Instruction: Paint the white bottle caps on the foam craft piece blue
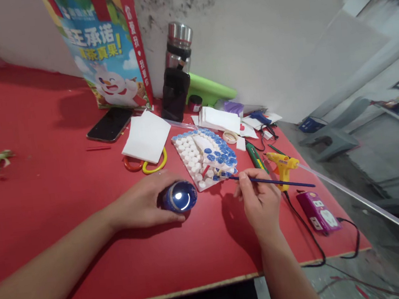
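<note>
My left hand [146,201] is wrapped round a small jar of blue paint [180,196], held close to the red tabletop. Between the fingers and thumb of my right hand [260,197] is a thin dark blue paintbrush [278,180], its tip pointing left. That tip touches or hovers just over the lower edge of a craft piece [190,156] covered in small round white pieces, many of them coloured blue on the upper and right parts. A small red stick lies on its lower part.
Scissors [156,166] lie under white paper [147,137], with a phone [109,124] beside them. A green cutter [255,156], a yellow glue gun [283,169] and a purple box [318,212] with cables are at right. A bottle [178,46] and printed bag [110,59] stand behind.
</note>
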### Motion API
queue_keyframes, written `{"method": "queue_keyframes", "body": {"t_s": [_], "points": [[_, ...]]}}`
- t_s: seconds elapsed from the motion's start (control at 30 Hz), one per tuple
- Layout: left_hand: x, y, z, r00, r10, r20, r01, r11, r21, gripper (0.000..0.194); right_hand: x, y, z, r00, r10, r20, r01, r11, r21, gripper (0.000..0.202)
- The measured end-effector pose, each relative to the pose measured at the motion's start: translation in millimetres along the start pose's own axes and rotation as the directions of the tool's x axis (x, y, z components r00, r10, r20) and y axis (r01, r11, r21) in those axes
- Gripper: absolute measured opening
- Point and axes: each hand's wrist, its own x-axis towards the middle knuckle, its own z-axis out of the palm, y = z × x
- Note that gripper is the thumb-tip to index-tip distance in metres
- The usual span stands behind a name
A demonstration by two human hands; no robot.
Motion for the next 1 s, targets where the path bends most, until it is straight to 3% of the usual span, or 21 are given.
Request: {"method": "queue_keyframes", "body": {"t_s": [0.83,1.0], "points": [[0.2,-1.1,0.0,1.000,-0.009,0.007,0.008,0.999,0.038,0.055,0.6,-0.3,-1.3,1.000,0.023,0.004,-0.023,1.000,-0.011,0.021],[1.1,0.5,-0.3,1.000,-0.012,0.010,0.012,0.999,0.036,0.053,-0.1,-1.8,-2.2,0.998,-0.009,-0.059,0.008,1.000,-0.021,0.021]]}}
